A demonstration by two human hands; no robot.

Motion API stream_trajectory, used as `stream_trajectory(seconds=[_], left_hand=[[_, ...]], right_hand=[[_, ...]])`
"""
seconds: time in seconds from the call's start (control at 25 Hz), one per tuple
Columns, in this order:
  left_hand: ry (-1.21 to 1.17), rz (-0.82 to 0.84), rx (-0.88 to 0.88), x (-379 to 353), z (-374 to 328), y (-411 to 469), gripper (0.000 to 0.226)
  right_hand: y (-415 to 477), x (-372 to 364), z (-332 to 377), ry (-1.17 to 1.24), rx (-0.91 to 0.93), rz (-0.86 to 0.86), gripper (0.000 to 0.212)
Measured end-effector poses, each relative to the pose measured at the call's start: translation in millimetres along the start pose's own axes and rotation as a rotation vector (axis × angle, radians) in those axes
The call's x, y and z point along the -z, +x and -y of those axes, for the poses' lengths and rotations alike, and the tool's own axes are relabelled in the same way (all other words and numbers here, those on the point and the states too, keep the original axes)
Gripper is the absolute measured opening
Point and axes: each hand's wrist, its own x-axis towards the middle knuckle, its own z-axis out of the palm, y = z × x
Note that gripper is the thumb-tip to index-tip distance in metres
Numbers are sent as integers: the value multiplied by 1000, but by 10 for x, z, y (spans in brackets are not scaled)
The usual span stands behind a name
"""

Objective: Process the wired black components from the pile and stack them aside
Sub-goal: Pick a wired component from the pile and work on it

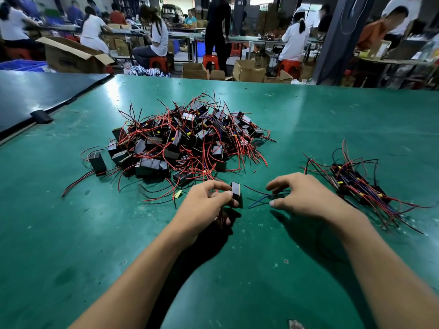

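Now left hand (204,206) pinches component (236,189) (right hand (305,195) grips wires (257,191)).

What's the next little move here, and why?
Probably the right hand closes on the loose wires and draws them straight. The left hand already pinches the black box, its wires trail toward the right hand's curved fingers, and whether those grip yet is unclear. A smaller bundle of wired boxes lies to the right.

Bare left hand (204,206) and right hand (303,195), bare forearms (147,269), short fingernails (272,203).
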Motion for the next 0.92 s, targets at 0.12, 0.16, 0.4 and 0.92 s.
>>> stream_trajectory(seconds=[0.12,0.16,0.4,0.92], left_hand=[[-3,-23,-18,30,16,10,12],[-3,-24,-21,36,18,8,12],[31,-10,-29,36,37,23,11],[7,-13,-29,35,32,10,9]], right_hand=[[62,-169,-72,-85,-58,-216,23],[91,-192,-109,-84,-80,-283,19],[294,-115,-382,-76,-235,-465,18],[346,-172,-555,-40,-97,-673,35]])
